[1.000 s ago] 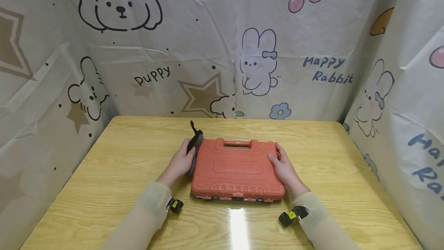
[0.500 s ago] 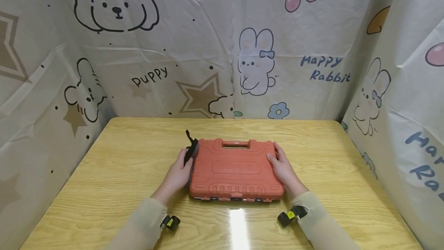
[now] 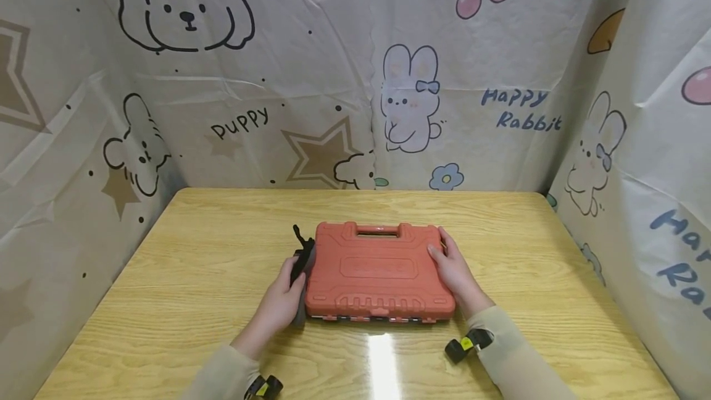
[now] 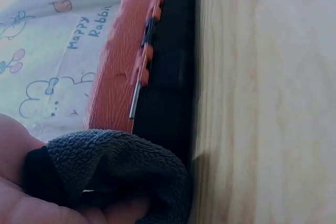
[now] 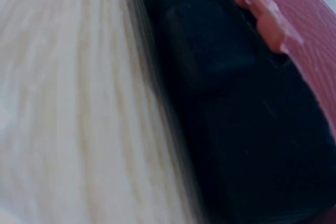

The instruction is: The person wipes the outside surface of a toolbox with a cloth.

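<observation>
A red plastic tool case (image 3: 379, 267) with a black underside lies flat on the table, its handle on the far side. My left hand (image 3: 280, 304) holds a dark grey fleecy cloth (image 4: 121, 153) with black edging and a black strap (image 3: 300, 236) against the case's left side, near its front corner. Only part of the left fingers shows in the left wrist view; the cloth covers the rest. My right hand (image 3: 457, 273) grips the case's right side, thumb on the lid and fingers down the edge, partly hidden.
The case rests on a light wood-grain table (image 3: 211, 252). Behind and to both sides hangs a printed cloth curtain (image 3: 311, 73) with cartoon animals. A bright light reflection lies on the table in front of the case.
My left hand has slid with the cloth along the case's left side, from near the far corner toward me. The right hand and the case stay in place.
</observation>
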`<state>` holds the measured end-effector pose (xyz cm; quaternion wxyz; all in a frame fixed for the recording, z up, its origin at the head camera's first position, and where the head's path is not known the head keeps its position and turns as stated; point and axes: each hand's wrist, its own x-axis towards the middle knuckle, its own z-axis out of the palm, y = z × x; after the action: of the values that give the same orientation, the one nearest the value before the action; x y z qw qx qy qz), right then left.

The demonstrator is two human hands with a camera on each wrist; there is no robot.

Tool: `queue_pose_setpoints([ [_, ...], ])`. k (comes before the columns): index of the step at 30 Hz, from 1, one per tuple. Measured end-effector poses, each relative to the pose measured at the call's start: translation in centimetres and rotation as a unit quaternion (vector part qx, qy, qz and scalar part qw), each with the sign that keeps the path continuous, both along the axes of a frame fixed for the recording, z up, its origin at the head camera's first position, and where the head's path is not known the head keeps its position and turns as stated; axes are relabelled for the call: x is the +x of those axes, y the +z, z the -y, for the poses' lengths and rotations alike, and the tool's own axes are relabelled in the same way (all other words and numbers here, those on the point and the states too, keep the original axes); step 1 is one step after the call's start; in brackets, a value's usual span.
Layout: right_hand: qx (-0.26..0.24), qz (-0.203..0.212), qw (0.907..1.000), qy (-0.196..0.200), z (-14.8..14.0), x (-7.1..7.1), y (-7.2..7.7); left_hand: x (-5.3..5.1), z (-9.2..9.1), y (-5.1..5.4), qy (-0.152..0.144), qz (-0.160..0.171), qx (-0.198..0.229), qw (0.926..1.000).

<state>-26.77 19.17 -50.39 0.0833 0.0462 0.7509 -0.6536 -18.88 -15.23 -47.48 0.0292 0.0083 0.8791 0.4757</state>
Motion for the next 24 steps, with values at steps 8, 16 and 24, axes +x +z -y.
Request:
queue_pose_setpoints([
  [8,0.0,0.003,1.0,-0.001,-0.2,0.0,-0.4,1.9,-0.4,0.0,0.001,0.004,0.003,1.0],
  [16,-0.012,0.001,0.9999,-0.001,-0.1,0.1,-0.2,2.6,-0.5,0.1,0.0,-0.001,0.007,1.0],
  [24,-0.001,0.0,1.0,0.001,-0.1,0.0,-0.2,2.5,-0.2,0.4,0.004,0.021,0.015,0.9997],
])
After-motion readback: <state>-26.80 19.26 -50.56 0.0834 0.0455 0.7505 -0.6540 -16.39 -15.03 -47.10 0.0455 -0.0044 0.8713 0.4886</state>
